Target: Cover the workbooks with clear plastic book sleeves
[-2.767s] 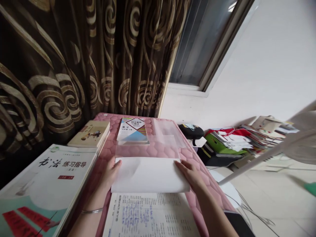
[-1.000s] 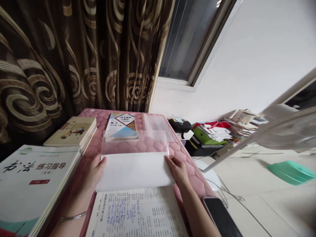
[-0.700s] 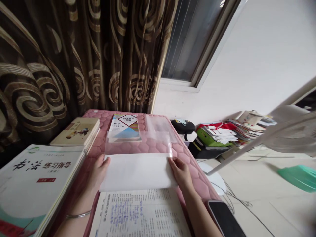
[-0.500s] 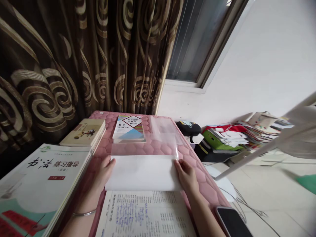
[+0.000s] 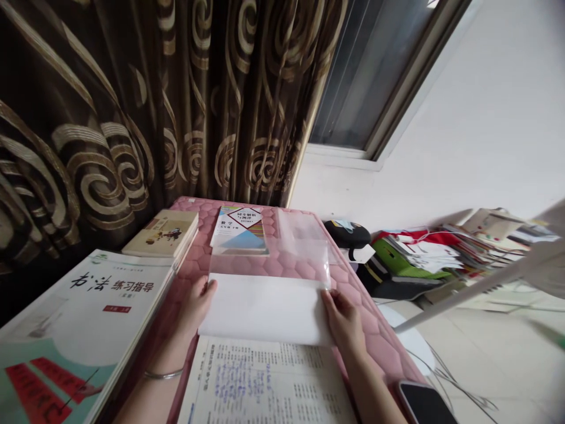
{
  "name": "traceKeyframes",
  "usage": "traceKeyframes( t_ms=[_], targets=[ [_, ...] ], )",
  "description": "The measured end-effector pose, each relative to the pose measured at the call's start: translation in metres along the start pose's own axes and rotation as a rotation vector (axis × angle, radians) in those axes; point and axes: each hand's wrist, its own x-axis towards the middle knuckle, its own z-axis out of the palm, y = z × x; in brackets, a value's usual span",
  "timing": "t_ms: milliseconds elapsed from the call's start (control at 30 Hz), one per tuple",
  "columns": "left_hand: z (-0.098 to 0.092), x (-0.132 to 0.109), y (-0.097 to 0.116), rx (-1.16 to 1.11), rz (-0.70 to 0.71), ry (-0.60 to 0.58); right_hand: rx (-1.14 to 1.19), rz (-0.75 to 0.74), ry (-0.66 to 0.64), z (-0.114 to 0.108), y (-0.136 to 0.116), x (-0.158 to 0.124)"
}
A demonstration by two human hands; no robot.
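A blank white sheet (image 5: 265, 309) lies crosswise in front of me, with a clear plastic book cover (image 5: 291, 253) reaching beyond its far edge. My left hand (image 5: 200, 303) pinches the left edge, thumb on top. At the right edge, the thumb and fingers of my right hand (image 5: 343, 312) close on the plastic and sheet. Whether the sheet sits inside the plastic is hard to tell. Directly below it lies an open workbook page (image 5: 265, 383) with print and blue handwriting. Past the plastic rests a maths workbook (image 5: 241, 229) with a blue and white cover.
Stacked books (image 5: 97, 306) stand along the left side, a smaller tan book (image 5: 163, 232) behind them. Another clear plastic cover (image 5: 302, 229) lies at the far right of the pink padded tabletop (image 5: 375, 335). A phone (image 5: 426, 403) and a white lamp stand (image 5: 450, 294) are at right.
The view has shifted a little, so everything sits slightly further right. Both hands keep their hold on the sheet and plastic, with almost no other movement.
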Motion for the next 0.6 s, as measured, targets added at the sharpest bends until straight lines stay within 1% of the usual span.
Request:
traceKeyframes(
  t_ms=[67, 167, 300, 367, 500, 600],
  targets=[
    [0.0, 0.001, 0.0, 0.02, 0.008, -0.002, 0.017, -0.004, -0.001, 0.0, 0.0, 0.0],
    [0.002, 0.002, -0.004, 0.067, 0.034, 0.053, 0.061, 0.013, -0.011, 0.0, 0.001, 0.001],
    [0.006, 0.002, -0.008, 0.101, 0.06, 0.108, 0.121, 0.082, -0.099, 0.0, 0.001, 0.002],
    [0.006, 0.001, -0.007, 0.107, 0.072, 0.123, 0.127, 0.093, -0.108, 0.0, 0.002, 0.003],
    [0.002, 0.0, -0.001, 0.081, 0.048, 0.102, 0.108, 0.055, -0.065, 0.002, 0.003, 0.004],
    [-0.001, 0.0, 0.006, 0.025, 0.0, 0.039, 0.078, 0.036, -0.034, 0.002, 0.004, 0.003]
  ],
)
